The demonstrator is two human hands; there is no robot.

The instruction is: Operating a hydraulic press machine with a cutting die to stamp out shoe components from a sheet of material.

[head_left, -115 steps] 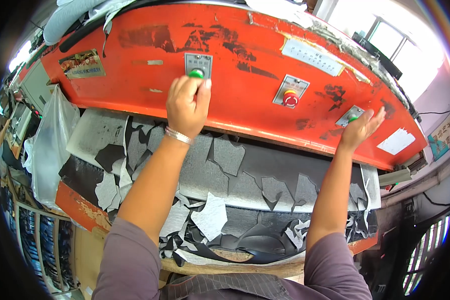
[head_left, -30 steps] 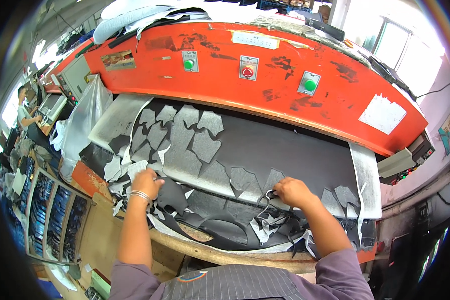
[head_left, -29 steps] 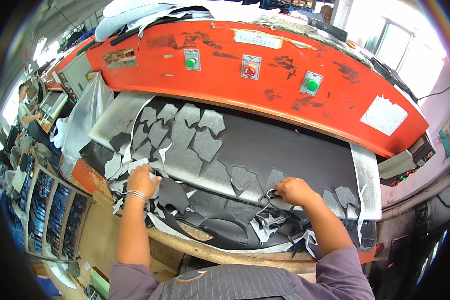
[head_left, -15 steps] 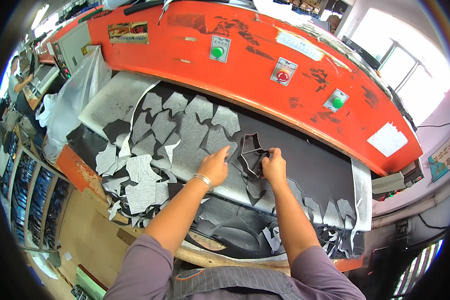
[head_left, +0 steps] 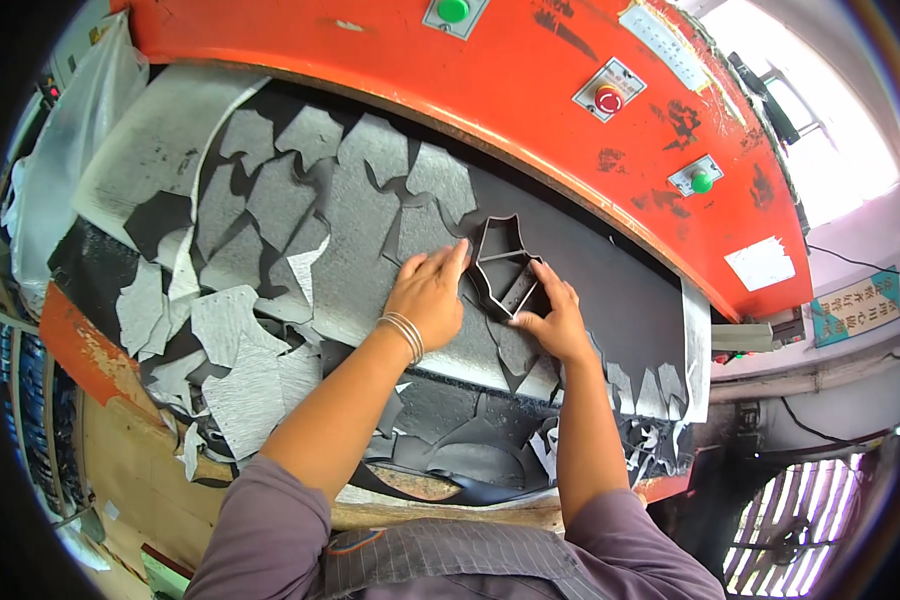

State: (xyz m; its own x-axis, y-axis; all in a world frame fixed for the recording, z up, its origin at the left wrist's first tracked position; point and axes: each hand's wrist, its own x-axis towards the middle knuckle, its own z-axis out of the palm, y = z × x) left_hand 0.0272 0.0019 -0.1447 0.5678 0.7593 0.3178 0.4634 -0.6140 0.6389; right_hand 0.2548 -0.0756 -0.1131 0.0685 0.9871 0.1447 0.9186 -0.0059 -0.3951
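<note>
A dark metal cutting die (head_left: 504,256), an irregular outline with crossbars, lies on the black sheet material (head_left: 615,305). My right hand (head_left: 560,322) grips its right side, the thumb at the near corner and the fingers along the right edge. Just left of the die, my left hand (head_left: 427,298) is stretched out over the grey sheet, fingertips close to the die's left wall; whether they touch it I cannot tell. Grey shaped gaps and dark strips of leftover sheet (head_left: 325,190) spread to the left of my hands.
Beyond the sheet runs an orange machine beam (head_left: 390,65) with green buttons (head_left: 702,182) and a red stop button (head_left: 609,98). Loose grey cut pieces (head_left: 245,400) pile up at the left. Dark scraps (head_left: 475,462) lie along the near edge; a plastic bag (head_left: 75,160) hangs far left.
My left hand has come closer to the die, its fingers now near the left wall. My right hand has shifted lower around the die's right side. The whole view has moved nearer the bench.
</note>
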